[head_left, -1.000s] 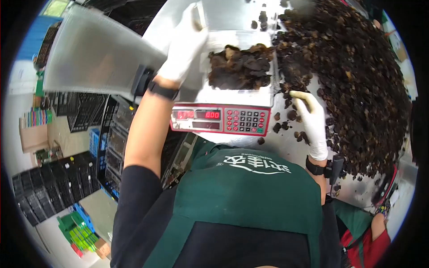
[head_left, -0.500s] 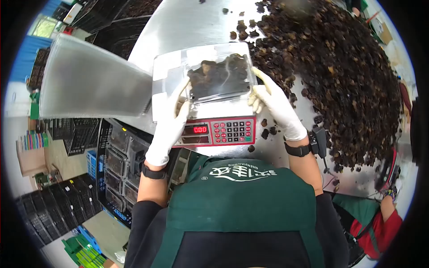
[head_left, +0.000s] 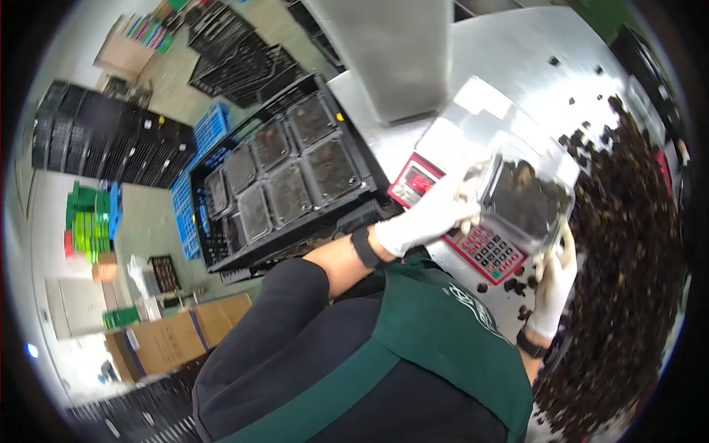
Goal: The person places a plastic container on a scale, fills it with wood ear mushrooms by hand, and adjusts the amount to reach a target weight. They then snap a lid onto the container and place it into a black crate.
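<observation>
A clear plastic box with dark, shrivelled mushroom-like pieces inside is tilted between my two gloved hands. My left hand grips its left side, fingers curled against the edge. My right hand holds the near right corner, the thumb and fingers partly seen. Under and behind the box is a red-framed scale with a keypad; its display is too blurred to read. The box covers part of the scale's platform.
On the left, a black crate holds several filled clear boxes. A stack of clear plastic lids or trays stands beyond the scale. A large heap of dark pieces covers the table's right side. Black crates are stacked farther left.
My view has turned left, bringing the crate of filled boxes further into sight. The box is still in both hands and is now tilted, over the scale's near right part.
</observation>
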`<state>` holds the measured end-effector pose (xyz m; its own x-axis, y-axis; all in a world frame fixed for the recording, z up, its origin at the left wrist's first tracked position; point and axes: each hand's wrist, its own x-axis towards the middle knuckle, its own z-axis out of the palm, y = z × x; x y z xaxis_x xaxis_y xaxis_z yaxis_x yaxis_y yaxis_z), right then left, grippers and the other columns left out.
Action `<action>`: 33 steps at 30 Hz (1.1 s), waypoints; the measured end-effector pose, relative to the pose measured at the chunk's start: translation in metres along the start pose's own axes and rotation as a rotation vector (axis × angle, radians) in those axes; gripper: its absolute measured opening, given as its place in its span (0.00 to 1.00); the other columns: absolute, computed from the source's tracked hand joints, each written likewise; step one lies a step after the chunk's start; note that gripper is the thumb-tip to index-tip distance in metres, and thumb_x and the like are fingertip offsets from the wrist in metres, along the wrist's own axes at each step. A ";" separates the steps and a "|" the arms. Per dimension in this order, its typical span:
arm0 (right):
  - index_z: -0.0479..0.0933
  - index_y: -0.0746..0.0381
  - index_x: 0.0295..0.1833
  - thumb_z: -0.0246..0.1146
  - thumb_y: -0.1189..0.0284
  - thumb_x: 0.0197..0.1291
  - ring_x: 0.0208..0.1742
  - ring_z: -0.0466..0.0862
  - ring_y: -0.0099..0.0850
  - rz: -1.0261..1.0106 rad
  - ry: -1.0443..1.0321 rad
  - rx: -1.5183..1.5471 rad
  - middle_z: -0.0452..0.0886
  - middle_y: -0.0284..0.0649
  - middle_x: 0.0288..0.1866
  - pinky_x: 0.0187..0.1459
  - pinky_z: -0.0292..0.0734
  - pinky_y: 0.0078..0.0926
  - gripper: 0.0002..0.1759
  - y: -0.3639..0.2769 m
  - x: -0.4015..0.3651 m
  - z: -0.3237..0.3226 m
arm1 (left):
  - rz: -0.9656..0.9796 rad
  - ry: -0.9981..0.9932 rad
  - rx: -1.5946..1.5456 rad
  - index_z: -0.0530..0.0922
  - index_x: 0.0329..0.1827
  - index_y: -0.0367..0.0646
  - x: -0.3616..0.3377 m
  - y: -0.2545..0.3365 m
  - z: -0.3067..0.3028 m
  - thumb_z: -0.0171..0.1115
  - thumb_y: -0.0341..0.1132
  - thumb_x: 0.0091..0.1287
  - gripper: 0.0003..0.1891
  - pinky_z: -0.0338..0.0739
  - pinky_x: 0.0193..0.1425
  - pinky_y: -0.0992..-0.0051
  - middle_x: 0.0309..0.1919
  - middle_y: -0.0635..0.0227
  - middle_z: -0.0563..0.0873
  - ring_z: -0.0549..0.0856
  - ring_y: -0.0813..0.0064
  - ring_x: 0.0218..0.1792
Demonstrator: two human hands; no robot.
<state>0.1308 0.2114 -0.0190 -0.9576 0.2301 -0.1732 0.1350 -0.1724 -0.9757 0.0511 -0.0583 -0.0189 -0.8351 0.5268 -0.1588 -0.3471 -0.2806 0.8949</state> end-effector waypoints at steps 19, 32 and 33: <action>0.63 0.68 0.77 0.53 0.75 0.74 0.31 0.77 0.15 0.149 -0.298 -0.249 0.84 0.35 0.39 0.35 0.71 0.11 0.28 -0.008 -0.005 0.041 | 0.331 1.899 0.264 0.59 0.78 0.41 -0.407 -0.048 -0.294 0.61 0.29 0.68 0.34 0.75 0.26 0.75 0.32 0.56 0.85 0.82 0.72 0.22; 0.74 0.66 0.67 0.54 0.74 0.73 0.35 0.78 0.18 0.140 -0.285 -0.060 0.85 0.36 0.41 0.38 0.75 0.17 0.20 0.004 -0.031 0.006 | 0.981 0.832 1.759 0.70 0.72 0.32 -0.067 0.218 -0.116 0.60 0.27 0.74 0.24 0.66 0.75 0.65 0.67 0.56 0.78 0.76 0.63 0.68; 0.74 0.64 0.67 0.54 0.75 0.74 0.37 0.80 0.19 0.139 -0.308 -0.088 0.85 0.35 0.42 0.41 0.77 0.18 0.19 0.000 -0.038 0.003 | 1.039 0.778 1.787 0.70 0.73 0.33 -0.039 0.240 -0.081 0.59 0.29 0.75 0.24 0.67 0.74 0.66 0.67 0.55 0.78 0.77 0.62 0.67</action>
<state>0.1660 0.1994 -0.0121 -0.9586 -0.0923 -0.2694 0.2778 -0.0954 -0.9559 -0.0340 -0.2113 0.1679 -0.5254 0.2628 0.8092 0.4640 0.8857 0.0136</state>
